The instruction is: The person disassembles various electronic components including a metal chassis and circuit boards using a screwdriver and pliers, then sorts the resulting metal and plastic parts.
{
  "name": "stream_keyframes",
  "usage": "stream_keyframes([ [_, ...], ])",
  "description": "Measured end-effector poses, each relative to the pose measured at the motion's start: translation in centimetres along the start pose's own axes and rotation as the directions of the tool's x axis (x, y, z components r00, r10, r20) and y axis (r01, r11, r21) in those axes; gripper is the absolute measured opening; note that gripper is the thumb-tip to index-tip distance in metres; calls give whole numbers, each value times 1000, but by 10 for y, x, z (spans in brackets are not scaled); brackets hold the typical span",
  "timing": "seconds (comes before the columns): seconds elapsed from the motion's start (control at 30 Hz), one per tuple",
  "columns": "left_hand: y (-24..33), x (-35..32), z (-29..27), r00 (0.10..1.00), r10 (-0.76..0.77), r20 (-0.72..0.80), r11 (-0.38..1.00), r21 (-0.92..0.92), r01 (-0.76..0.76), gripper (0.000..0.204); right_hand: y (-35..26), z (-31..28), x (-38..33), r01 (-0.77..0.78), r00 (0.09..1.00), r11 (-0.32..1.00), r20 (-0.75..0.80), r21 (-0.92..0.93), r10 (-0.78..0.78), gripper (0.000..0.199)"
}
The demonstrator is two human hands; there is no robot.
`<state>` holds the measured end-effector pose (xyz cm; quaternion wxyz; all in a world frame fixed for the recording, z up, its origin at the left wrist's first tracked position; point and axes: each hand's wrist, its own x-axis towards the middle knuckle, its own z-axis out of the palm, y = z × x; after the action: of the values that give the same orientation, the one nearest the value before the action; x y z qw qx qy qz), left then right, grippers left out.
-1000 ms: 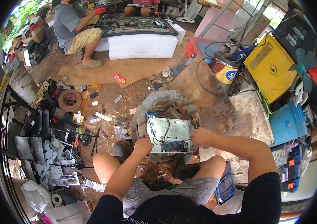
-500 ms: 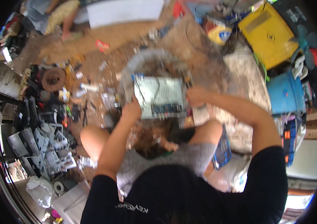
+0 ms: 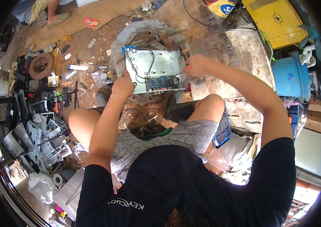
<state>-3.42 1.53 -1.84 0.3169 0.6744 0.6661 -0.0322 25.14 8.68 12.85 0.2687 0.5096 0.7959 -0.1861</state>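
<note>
I stand here and look at a person (image 3: 175,178) in a black shirt, sitting with knees apart. Think of the shiny metal tray (image 3: 134,85) as the middle of a clock, with the person at 6 o'clock.

A big heap of scrap metal (image 3: 35,132) sits on the ground at 8 o'clock. A fat gray ring (image 3: 124,34) goes round the tray's far side, and the tray lies over its near part. A yellow panel (image 3: 276,24) is at 2 o'clock, and a blue bucket (image 3: 289,79) is at 3.

The tray is a bit longer from 9 to 3 than from 12 to 6. The left hand (image 3: 123,87) is at 8 o'clock, and its fingers pinch the tray's left edge. The right hand (image 3: 197,66) is at 3, right by the other short edge. Its fingers are curled, but I can't tell what they grip. So the tray sits between both hands, and I think the left one is nearer.

A dark circuit board (image 3: 162,82) is on the tray near 5 o'clock. A smaller blue board (image 3: 129,49) is at its corner, between 10 and 11. A tiny orange and dark thing (image 3: 185,53) is just beside the right hand, too small to name.
</note>
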Motion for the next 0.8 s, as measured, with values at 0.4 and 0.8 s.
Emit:
stream_keyframes([
  [0.4, -4, 3, 4, 1000, -1, -1, 1000, -5, 1, 88, -1, 15, -15, 238, 937, 971, -261, -3, -231, 35],
  [0.8, -1, -4, -5, 1000, -18, 18, 1000, -11, 18, 88, -4, 28, -29, 197, 903, 979, -397, 44, -164, 40],
])
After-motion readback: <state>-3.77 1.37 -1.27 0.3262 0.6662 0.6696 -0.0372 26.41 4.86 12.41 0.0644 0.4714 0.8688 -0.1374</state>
